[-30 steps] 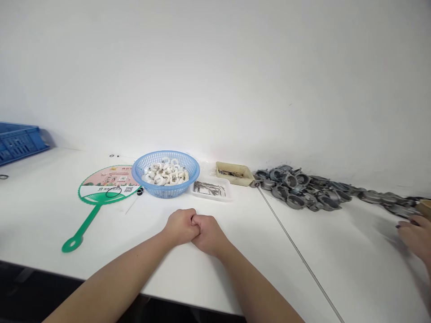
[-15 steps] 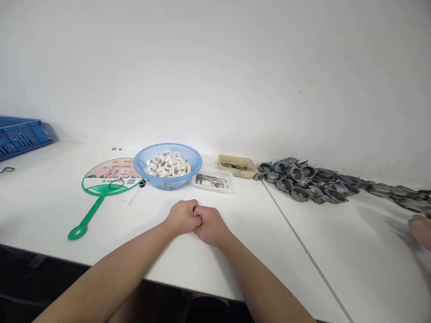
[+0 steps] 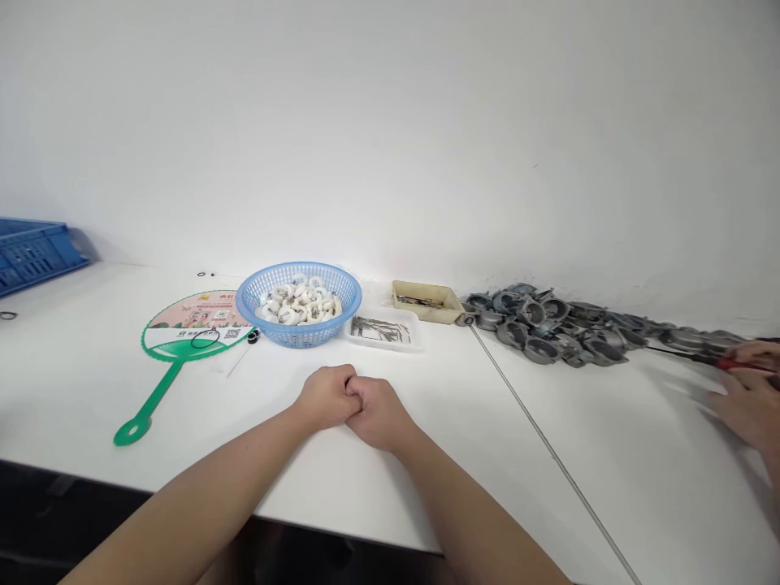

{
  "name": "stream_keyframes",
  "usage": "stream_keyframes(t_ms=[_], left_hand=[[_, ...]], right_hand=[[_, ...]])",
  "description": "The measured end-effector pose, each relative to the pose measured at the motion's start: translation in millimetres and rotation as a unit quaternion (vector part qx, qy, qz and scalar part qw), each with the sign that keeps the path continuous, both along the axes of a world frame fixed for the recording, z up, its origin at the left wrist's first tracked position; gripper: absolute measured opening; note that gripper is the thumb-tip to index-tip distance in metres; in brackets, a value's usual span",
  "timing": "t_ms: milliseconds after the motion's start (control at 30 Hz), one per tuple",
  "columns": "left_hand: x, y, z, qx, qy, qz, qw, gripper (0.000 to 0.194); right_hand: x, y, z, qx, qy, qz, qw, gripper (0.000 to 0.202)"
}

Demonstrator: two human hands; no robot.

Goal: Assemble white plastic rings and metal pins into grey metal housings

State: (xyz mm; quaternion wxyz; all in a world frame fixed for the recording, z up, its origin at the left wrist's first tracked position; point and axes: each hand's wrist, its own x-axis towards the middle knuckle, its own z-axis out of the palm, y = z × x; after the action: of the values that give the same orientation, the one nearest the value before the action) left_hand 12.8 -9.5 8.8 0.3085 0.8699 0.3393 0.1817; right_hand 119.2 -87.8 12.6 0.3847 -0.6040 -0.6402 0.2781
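Basket (image 3: 298,335) at eleven o'clock and white tray (image 3: 387,347) just past twelve sit close, probably for easy reach; left hand (image 3: 327,396) and right hand (image 3: 379,412) curl around each other, seemingly resting

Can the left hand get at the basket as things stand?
Likely yes: the basket stands just beyond the left hand, and nothing shows between them. The left hand is clasped with the right hand, though, so it would probably have to let go first.
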Motion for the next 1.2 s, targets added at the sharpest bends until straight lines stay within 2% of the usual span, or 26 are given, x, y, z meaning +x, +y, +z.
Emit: stream_keyframes(t_ms=[267, 433, 533, 600, 633, 733, 767, 800, 833, 900, 967, 1000, 1067, 1133, 1200], left_hand=[[-2, -1, 0.5, -0.013, 0.001, 0.003, 1.0, 0.007], [-2, -1, 2.0, -0.015, 0.002, 0.003, 1.0, 0.009], [-1, -1, 0.7, -0.015, -0.001, 0.001, 1.0, 0.008], [-1, 0, -0.2, -0.011, -0.004, 0.0, 1.0, 0.008], [-1, 0, -0.5, -0.01, -0.005, -0.002, 1.0, 0.008], [0, 0, -1.1, -0.007, -0.006, -0.004, 1.0, 0.007], [0, 0, -1.4, -0.007, -0.007, -0.004, 1.0, 0.007], [0, 0, -1.9, -0.006, -0.008, -0.003, 1.0, 0.007], [0, 1, -2.5, -0.005, -0.01, -0.002, 1.0, 0.008], [0, 2, -3.9, -0.002, -0.014, -0.001, 1.0, 0.008], [0, 3, -4.7, 0.0, -0.013, -0.001, 1.0, 0.008], [-1, 4, -4.7, -0.001, -0.012, -0.001, 1.0, 0.007], [-1, 5, -3.8, -0.002, -0.01, -0.002, 1.0, 0.006], [-2, 5, -2.4, -0.001, -0.01, -0.001, 1.0, 0.005], [-2, 5, -1.9, -0.001, -0.007, 0.003, 1.0, 0.005]], right_hand=[[3, -2, 1.6, 0.005, 0.032, 0.001, 0.999, 0.01], [-9, 2, -0.7, 0.022, 0.002, 0.013, 1.0, 0.005], [-3, -5, 14.4, 0.045, -0.019, 0.024, 0.999, 0.005], [32, -27, 42.3, 0.083, -0.036, 0.036, 0.995, 0.006], [62, -43, 60.0, 0.098, -0.037, 0.031, 0.994, 0.006], [193, -104, 106.5, 0.17, -0.05, 0.028, 0.984, 0.019], [242, -123, 113.7, 0.188, -0.067, 0.027, 0.979, 0.023], [288, -141, 115.5, 0.277, -0.115, 0.018, 0.954, 0.033], [330, -154, 112.3, 0.332, -0.166, -0.01, 0.928, 0.041], [386, -170, 97.4, 0.339, -0.229, -0.038, 0.912, 0.043], [406, -173, 83.1, 0.284, -0.23, -0.033, 0.93, 0.029], [405, -172, 79.3, 0.244, -0.224, -0.029, 0.943, 0.025], [392, -167, 78.9, 0.166, -0.221, -0.032, 0.961, 0.031], [380, -164, 83.2, 0.132, -0.235, -0.048, 0.962, 0.036], [381, -165, 85.3, 0.149, -0.262, -0.075, 0.951, 0.035]])
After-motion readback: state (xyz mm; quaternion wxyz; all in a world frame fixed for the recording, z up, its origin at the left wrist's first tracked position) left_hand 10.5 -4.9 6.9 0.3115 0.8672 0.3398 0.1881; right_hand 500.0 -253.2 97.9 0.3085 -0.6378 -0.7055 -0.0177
